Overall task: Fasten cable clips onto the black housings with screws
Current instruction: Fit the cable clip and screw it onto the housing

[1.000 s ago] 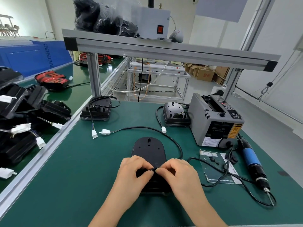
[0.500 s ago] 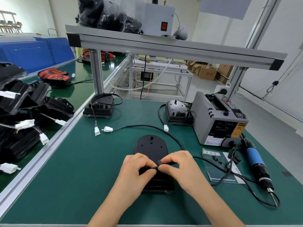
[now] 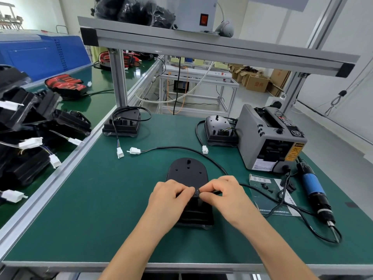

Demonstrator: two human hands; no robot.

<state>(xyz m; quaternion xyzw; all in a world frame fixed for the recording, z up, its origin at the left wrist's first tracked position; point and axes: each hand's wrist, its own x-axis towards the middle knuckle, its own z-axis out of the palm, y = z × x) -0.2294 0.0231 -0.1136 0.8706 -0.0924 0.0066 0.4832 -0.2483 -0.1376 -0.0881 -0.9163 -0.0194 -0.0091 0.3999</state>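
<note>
A black housing (image 3: pixel 188 171) lies flat on the green mat in front of me, rounded end away. Its black cable (image 3: pixel 181 148) loops back to a white connector (image 3: pixel 134 150). My left hand (image 3: pixel 171 196) and my right hand (image 3: pixel 223 194) meet over the housing's middle. Between their fingertips they pinch a small black cable clip (image 3: pixel 196 192) on the cable. A blue electric screwdriver (image 3: pixel 313 188) lies at the right. Small black screws and clips (image 3: pixel 266 187) sit on a paper sheet beside it.
Two more housings (image 3: pixel 123 123) (image 3: pixel 220 131) stand at the back of the mat, each with a white plug. A grey tape dispenser (image 3: pixel 270 138) sits back right. Several black housings (image 3: pixel 30 128) pile up on the left bench. An aluminium shelf (image 3: pixel 201 47) spans overhead.
My hands have stayed over the housing, with the fingertips working closer around the clip on the cable. The view has shifted slightly.
</note>
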